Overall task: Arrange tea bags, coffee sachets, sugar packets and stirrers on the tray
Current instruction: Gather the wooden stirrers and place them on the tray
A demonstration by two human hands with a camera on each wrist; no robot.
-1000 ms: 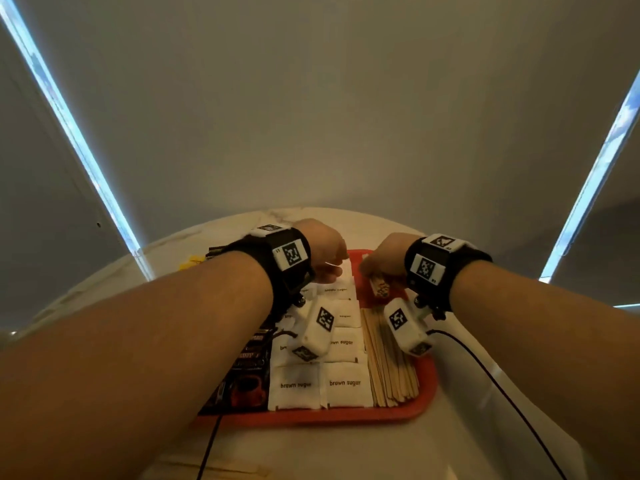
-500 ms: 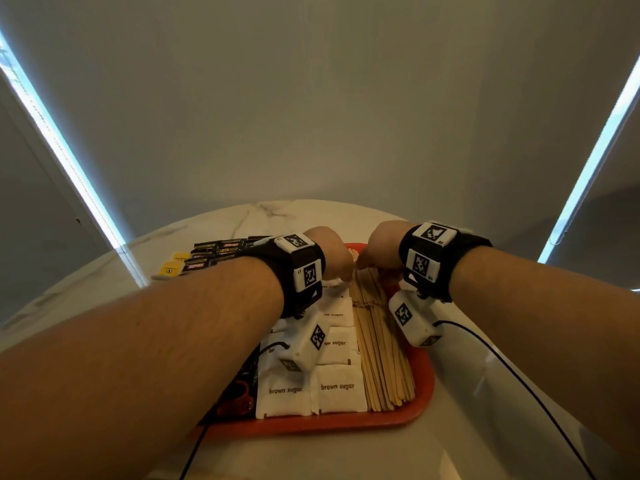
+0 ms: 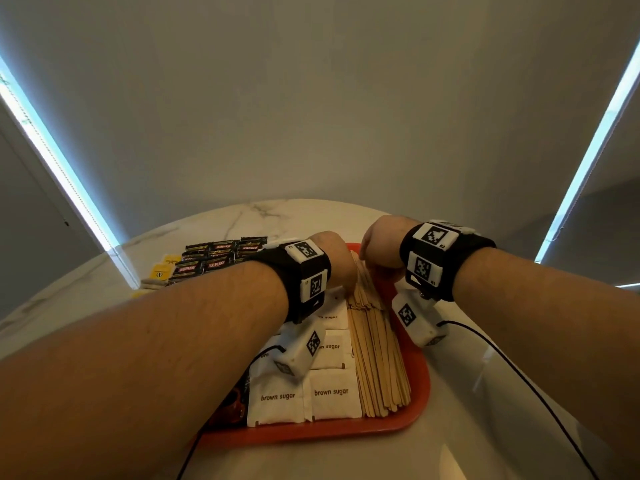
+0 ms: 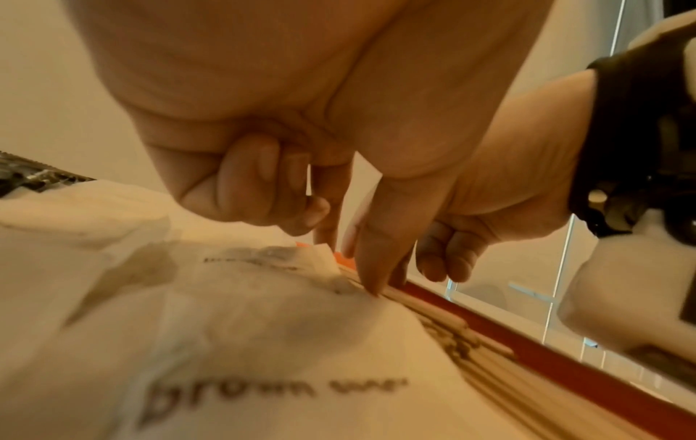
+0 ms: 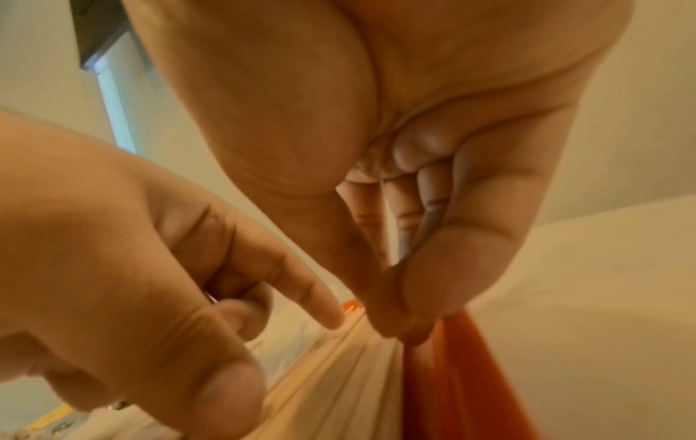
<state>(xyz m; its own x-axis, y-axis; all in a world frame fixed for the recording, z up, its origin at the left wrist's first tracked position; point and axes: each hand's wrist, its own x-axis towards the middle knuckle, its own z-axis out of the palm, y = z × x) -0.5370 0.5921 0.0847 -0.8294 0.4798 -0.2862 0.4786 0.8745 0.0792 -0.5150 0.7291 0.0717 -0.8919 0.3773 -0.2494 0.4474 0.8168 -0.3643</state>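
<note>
Tray: a red tray (image 3: 420,393) sat on the pale marbled tabletop (image 3: 214,223), near the person.
Stirrers: a bundle of wooden stirrers (image 3: 379,362) lay lengthwise along the tray's right side, just beside the right rim.
Sugar packets: white packets printed "brown sugar" (image 3: 330,393) lay in rows to the left of the stirrers, touching them.
Coffee sachets: dark sachets (image 3: 214,256) lay in a group on the tabletop beyond the left forearm, off the tray.
Tea bags: yellow packets (image 3: 162,271) lay on the tabletop beside the dark sachets; their print was too small to read.
Left hand: the left hand (image 4: 286,166) was over the far end of the stirrers, its thumb and forefinger pointing down with their tips at the left edge of the bundle, the other fingers (image 4: 263,190) curled into the palm.
Right hand: the right hand (image 5: 421,238) had its fingers (image 5: 433,282) held straight and close together, tips down on the right edge of the same far end, next to the tray's rim.
Grip: neither hand closed around anything; both only touched the bundle, one from each side.
</note>
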